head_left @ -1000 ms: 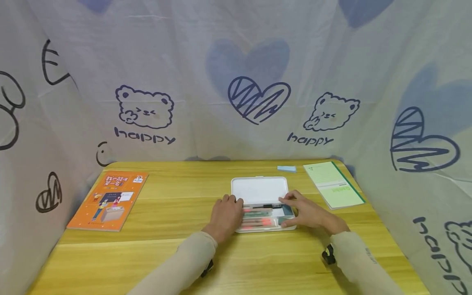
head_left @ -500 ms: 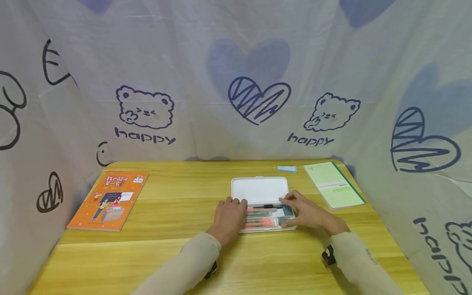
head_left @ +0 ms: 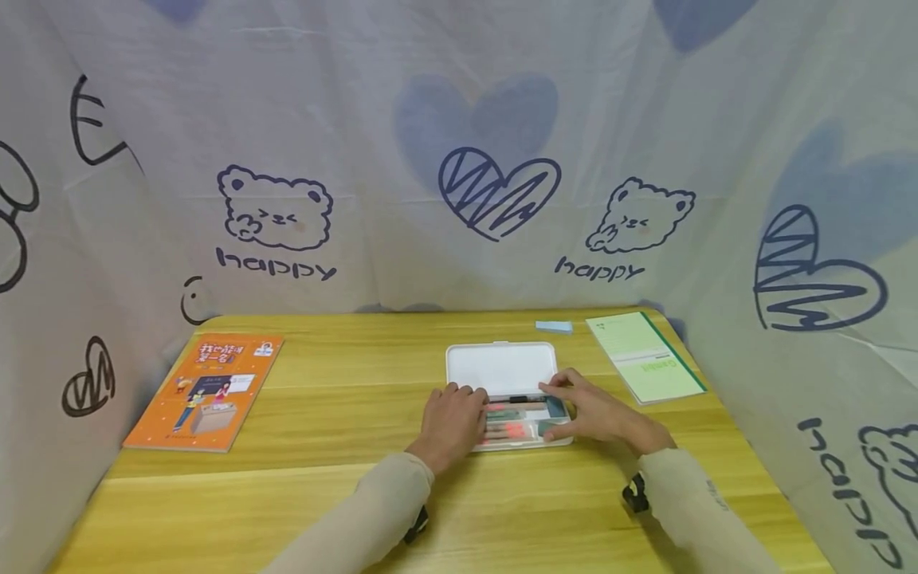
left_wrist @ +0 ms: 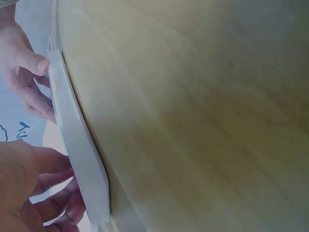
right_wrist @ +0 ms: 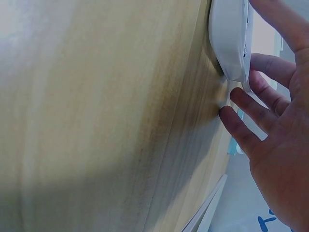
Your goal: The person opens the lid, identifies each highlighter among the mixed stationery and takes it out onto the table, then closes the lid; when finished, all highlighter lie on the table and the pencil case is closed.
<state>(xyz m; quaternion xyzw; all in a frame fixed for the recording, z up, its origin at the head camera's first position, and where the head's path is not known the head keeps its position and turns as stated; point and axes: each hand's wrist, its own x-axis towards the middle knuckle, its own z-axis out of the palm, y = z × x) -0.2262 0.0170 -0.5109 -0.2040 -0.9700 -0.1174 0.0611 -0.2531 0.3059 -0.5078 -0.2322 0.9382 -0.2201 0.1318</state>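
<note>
So, there's the white case [head_left: 519,447], lying open near the middle of the wooden table [head_left: 337,510], with both hands right at it. Its lid [head_left: 500,368] is folded back on the far side, pale inside and plain to see. Over at the left end we have the left hand [head_left: 453,418], fingers bent and bunched close together across the edge; whether they're clamped on anything, I can't tell, because the hand itself covers that part. The right hand [head_left: 594,408] is at the other end, fingers spread apart, thumb lying over the front part and forefinger reaching to the back corner, so it straddles the case. And between them, look, a black pen [head_left: 519,398] lies along the back, with pink-tipped pens [head_left: 512,431] in the front compartment. Behind the case, slightly to the right, a small pale blue strip [head_left: 554,327]; further right, a green notepad [head_left: 648,359], slanting. Well apart on the left side, an orange book [head_left: 204,395] lies face up. All around hangs a pale cloth [head_left: 402,271] printed with hearts and bears.
</note>
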